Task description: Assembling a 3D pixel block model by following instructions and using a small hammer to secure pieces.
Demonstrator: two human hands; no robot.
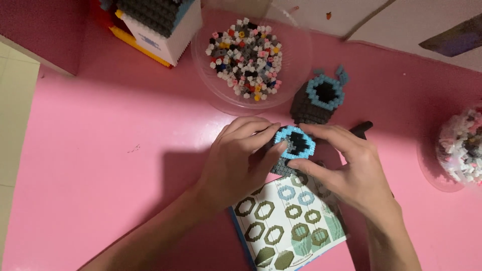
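Head view: my left hand (236, 160) and right hand (346, 168) both clamp a small grey block tube with a light blue rim (293, 145), fingers closed on its sides, above the instruction sheet (288, 226) on the pink table (110, 150). A second, similar tube (319, 100) stands just behind, beside the clear bowl of loose bricks (293, 45).
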